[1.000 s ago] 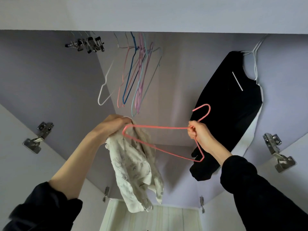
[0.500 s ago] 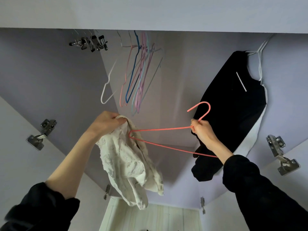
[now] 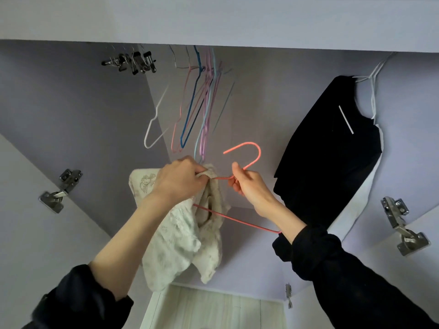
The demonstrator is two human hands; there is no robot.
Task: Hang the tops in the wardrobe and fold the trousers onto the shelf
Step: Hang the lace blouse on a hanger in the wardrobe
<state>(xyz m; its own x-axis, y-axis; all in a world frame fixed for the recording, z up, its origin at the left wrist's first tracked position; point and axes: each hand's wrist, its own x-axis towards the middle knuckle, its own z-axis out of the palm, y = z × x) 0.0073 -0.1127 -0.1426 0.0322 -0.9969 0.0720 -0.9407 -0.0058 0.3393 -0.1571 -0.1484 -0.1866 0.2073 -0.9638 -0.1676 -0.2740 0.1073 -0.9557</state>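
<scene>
My left hand point(image 3: 180, 181) grips the neck of a cream patterned top point(image 3: 180, 238), which hangs down below it inside the open wardrobe. My right hand point(image 3: 249, 186) pinches a pink wire hanger point(image 3: 247, 150) just under its hook. One arm of the hanger runs into the top's neck opening; the lower bar shows below my right wrist. The two hands are close together, almost touching. A black top point(image 3: 327, 157) hangs on a white hanger point(image 3: 373, 91) at the right.
Several bare coloured wire hangers point(image 3: 199, 110) and a white one point(image 3: 154, 124) hang from the rail above my hands. Metal clip hangers point(image 3: 133, 61) sit at the upper left. Door hinges point(image 3: 60, 189) point(image 3: 401, 224) flank the opening. A pale shelf point(image 3: 213, 309) lies below.
My right hand has moved left with the hanger toward my left hand, and the hanger's arm has slid into the top's neck. The top is bunched higher.
</scene>
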